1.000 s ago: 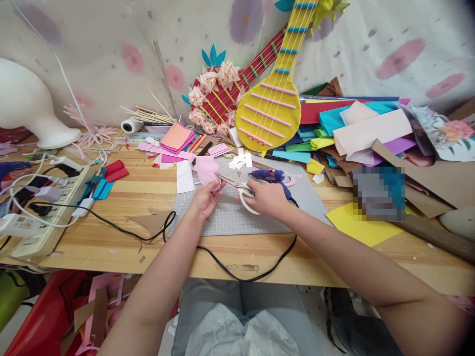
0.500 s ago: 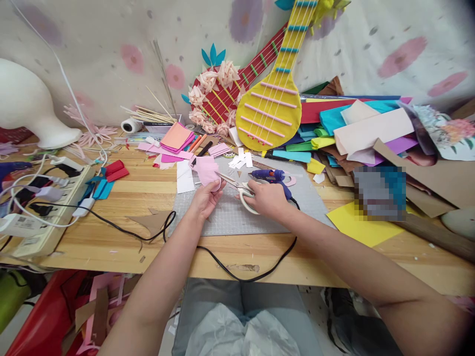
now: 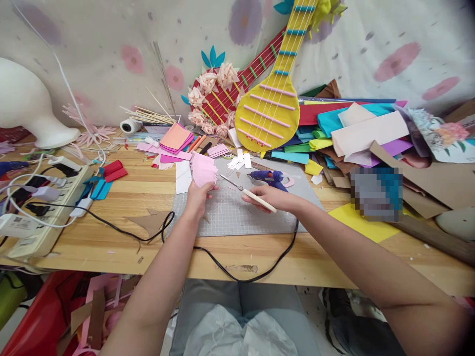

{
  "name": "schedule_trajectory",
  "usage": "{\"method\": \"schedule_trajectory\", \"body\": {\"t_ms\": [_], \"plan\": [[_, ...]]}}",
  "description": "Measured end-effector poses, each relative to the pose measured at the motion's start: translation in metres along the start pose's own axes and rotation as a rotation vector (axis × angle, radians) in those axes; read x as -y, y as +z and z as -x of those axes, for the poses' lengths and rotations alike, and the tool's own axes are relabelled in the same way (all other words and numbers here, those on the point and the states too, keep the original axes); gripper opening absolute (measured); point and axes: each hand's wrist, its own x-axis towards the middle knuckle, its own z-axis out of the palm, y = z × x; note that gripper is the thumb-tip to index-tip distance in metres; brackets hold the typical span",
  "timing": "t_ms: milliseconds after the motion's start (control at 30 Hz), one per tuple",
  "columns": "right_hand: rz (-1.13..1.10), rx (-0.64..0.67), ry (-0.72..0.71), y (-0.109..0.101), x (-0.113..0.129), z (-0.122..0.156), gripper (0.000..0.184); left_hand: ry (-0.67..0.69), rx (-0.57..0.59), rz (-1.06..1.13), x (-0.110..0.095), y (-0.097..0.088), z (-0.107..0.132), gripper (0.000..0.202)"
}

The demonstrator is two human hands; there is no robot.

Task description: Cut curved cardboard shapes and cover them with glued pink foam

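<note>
A: Far left first?

B: Power strip (image 3: 44,217) at the edge of the worktop (image 3: 111,252), with several plugs in it. A black cable (image 3: 122,230) runs right from there and loops over the front edge.

A: Left hand?

B: Left hand (image 3: 196,195) sits over the left edge of the grey cutting mat (image 3: 230,220). Its fingers are clenched on a pink foam piece (image 3: 203,169), held up just above the mat.

A: The scissors?

B: Scissors (image 3: 247,192) span the gap between the hands. The tips point at the pink foam piece, just beside it; touching or not, cannot tell. The blades look closed. Right hand (image 3: 272,199) has its fingers wrapped round the cream handle.

A: Behind that?

B: Blue glue gun (image 3: 269,175) lying on the mat, just behind the right hand. Further right, a yellow sheet (image 3: 352,222) lies flat on the worktop. A heap of coloured sheets (image 3: 367,131) is piled at the back.
</note>
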Motion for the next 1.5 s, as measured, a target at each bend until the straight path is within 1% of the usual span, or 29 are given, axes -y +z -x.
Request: {"method": "schedule_trajectory", "body": {"t_ms": [100, 167, 233, 333, 433, 633, 733, 867, 1067, 1233, 1300, 1367, 1500], "plan": [[-0.146, 0.167, -0.012, -0.006, 0.0, 0.005, 0.05, 0.069, -0.013, -0.092, -0.001, -0.004, -0.003, 0.039], [-0.167, 0.256, -0.029, -0.009, 0.001, 0.006, 0.05, 0.113, -0.006, -0.136, -0.002, -0.005, -0.004, 0.037], [-0.15, 0.301, -0.044, -0.012, 0.002, 0.004, 0.05, 0.133, 0.005, -0.159, -0.003, -0.006, -0.005, 0.036], [-0.115, 0.307, -0.025, -0.016, 0.006, 0.0, 0.05, 0.143, 0.014, -0.172, -0.003, -0.009, -0.006, 0.04], [-0.084, 0.313, -0.002, -0.019, 0.009, -0.002, 0.051, 0.189, 0.041, -0.18, -0.002, -0.012, -0.008, 0.045], [-0.15, 0.336, 0.038, -0.023, 0.009, -0.006, 0.052, 0.287, 0.164, -0.21, -0.002, -0.017, -0.014, 0.052], [-0.175, 0.345, 0.036, -0.023, 0.008, -0.006, 0.054, 0.338, 0.177, -0.243, -0.001, -0.018, -0.016, 0.059], [-0.18, 0.336, 0.035, -0.021, 0.007, -0.004, 0.053, 0.38, 0.192, -0.285, 0.003, -0.018, -0.016, 0.062], [-0.152, 0.343, 0.014, -0.019, 0.008, -0.004, 0.052, 0.34, 0.168, -0.239, 0.005, -0.015, -0.012, 0.064], [-0.141, 0.345, -0.002, -0.018, 0.007, -0.006, 0.049, 0.236, 0.171, -0.17, 0.002, -0.014, -0.009, 0.065], [-0.146, 0.341, -0.008, -0.018, 0.007, -0.006, 0.049, 0.198, 0.166, -0.147, 0.001, -0.014, -0.008, 0.062], [-0.138, 0.334, -0.007, -0.018, 0.007, -0.006, 0.05, 0.198, 0.172, -0.145, -0.001, -0.014, -0.008, 0.058], [-0.135, 0.335, -0.01, -0.016, 0.007, -0.008, 0.052, 0.255, 0.203, -0.161, -0.003, -0.012, -0.006, 0.053]]}}
